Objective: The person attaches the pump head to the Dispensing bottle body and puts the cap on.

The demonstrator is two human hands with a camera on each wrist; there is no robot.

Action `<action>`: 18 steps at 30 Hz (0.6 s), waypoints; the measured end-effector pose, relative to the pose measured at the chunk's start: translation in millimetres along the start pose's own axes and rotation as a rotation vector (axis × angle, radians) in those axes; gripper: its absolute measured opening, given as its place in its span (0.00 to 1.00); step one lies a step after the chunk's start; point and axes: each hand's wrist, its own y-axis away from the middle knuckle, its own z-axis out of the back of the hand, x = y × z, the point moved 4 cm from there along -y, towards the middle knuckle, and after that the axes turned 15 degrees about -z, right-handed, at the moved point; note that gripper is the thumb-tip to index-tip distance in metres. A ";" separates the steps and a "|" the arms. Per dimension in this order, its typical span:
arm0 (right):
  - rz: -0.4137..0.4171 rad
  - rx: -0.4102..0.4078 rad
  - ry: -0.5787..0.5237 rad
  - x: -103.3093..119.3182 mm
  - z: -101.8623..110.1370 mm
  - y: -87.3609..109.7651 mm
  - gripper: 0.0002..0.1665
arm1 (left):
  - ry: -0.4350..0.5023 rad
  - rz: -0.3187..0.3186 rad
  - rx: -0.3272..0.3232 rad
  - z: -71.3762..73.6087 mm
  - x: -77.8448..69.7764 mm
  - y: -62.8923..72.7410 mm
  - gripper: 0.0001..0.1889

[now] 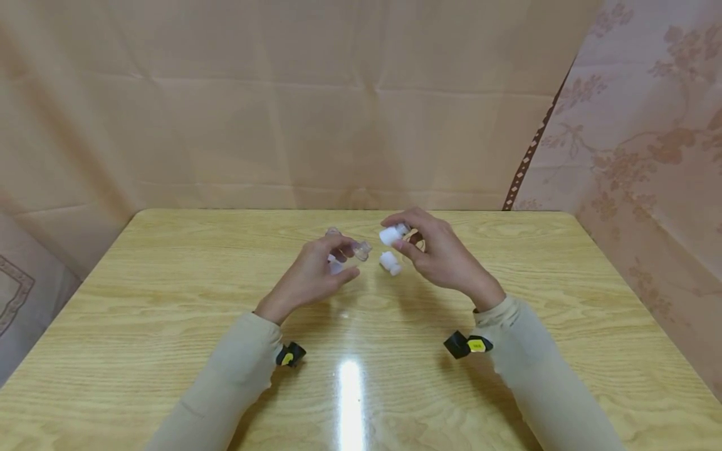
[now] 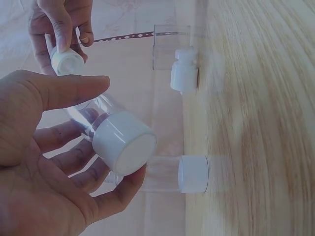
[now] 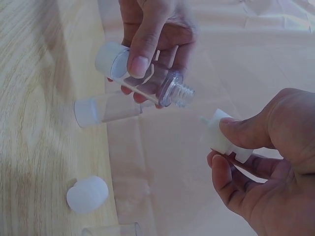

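Observation:
My left hand grips a clear bottle with a white base. The bottle is tilted, and its bare threaded neck points toward the other hand. Between thumb and fingers, my right hand pinches a white pump head, its narrow stem facing the bottle neck. A gap separates the pump head from the neck. Below the hands, a second white pump head stands on the table. A second clear bottle with a white base stands beyond my left hand, partly hidden.
A clear cap stands on the wood-grain table, partly behind the standing pump head. Beige cloth hangs along the table's far edge, and flowered cloth hangs on the right.

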 end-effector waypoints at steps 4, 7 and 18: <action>0.001 0.010 0.000 -0.1 -1.0 0.2 0.18 | -0.005 0.013 0.016 -1.7 -0.1 -0.6 0.19; 0.006 0.013 -0.005 0.2 -1.6 0.1 0.18 | -0.009 0.009 0.021 -2.5 0.0 -1.1 0.19; 0.025 0.029 -0.015 0.6 -5.0 0.6 0.18 | -0.014 -0.021 0.032 -4.5 -0.7 -0.5 0.18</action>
